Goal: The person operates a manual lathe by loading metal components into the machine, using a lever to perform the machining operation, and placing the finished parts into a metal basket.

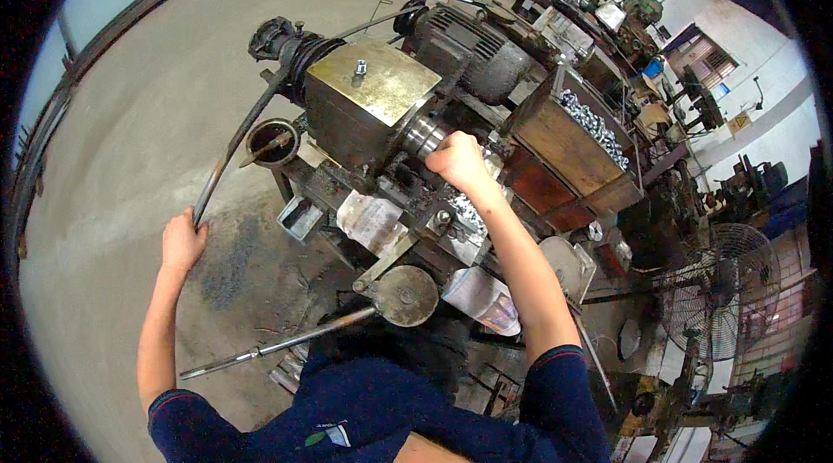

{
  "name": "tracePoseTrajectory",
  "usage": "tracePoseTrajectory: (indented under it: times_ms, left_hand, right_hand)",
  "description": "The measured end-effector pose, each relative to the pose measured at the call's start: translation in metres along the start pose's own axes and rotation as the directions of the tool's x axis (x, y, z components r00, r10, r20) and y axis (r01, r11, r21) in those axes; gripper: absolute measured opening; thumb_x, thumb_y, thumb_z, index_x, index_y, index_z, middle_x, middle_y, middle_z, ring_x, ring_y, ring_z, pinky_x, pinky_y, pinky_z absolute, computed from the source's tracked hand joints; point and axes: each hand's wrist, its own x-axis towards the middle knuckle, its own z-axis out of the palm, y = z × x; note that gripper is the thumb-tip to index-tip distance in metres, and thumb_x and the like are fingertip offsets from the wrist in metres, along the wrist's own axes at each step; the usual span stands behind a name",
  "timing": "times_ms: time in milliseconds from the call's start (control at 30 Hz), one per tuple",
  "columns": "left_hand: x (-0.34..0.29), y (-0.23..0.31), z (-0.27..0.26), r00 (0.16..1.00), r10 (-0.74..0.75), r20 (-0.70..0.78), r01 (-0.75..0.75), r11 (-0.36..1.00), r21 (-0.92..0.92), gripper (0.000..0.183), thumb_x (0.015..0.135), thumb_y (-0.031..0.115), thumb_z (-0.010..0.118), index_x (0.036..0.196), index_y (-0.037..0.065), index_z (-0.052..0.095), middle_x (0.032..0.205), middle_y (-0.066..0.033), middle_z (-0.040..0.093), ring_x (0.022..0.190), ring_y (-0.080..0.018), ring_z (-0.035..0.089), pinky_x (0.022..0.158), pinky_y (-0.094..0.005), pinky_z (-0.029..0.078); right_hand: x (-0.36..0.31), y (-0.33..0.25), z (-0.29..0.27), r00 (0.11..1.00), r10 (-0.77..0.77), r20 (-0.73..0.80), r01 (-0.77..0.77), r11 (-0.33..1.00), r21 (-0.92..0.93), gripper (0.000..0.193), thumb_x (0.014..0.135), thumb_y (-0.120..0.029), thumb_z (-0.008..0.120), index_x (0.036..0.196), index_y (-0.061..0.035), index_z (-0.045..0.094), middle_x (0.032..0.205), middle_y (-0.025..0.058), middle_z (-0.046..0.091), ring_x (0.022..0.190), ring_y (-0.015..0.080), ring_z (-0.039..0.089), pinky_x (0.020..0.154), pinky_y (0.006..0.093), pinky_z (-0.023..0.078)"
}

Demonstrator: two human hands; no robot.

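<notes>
A small lathe-like machine with a greasy metal headstock (pixel 373 85) stands in front of me. My left hand (pixel 182 242) is wrapped round the lower end of a long metal lever (pixel 227 155), which runs up to the back left of the headstock. At the shiny round spindle nose (pixel 423 135), my right hand (pixel 457 162) is closed with its fingers together. Whatever it may hold there is hidden by the hand. Metal chips lie on the bed below it. A loose nut-like fitting (pixel 360 68) sits on top of the headstock.
An electric motor (pixel 473 51) sits behind the headstock. To the right, a wooden box (pixel 555 129) holds many small metal parts. A long handle (pixel 278 343) with a round disc (pixel 405 295) juts out close to my body. A round cup (pixel 272 142) stands left; a fan (pixel 720 289) stands right.
</notes>
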Motion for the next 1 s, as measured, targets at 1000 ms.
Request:
tracePoseTrajectory:
  times_ms: [1000]
  left_hand:
    - [0.098,0.1,0.184,0.759,0.508,0.406,-0.638,0.703,0.312,0.017,0.075,0.017,0.057,0.091,0.017,0.062,0.084,-0.0078,0.065,0.081,-0.0252,0.063,0.067,-0.0384,0.049]
  right_hand:
    - [-0.311,0.238,-0.123,0.769,0.499,-0.399,-0.534,0.845,0.028,0.031,0.056,-0.012,0.062,0.084,-0.0004,0.066,0.088,0.0143,0.061,0.077,0.0296,0.061,0.071,0.0325,0.048]
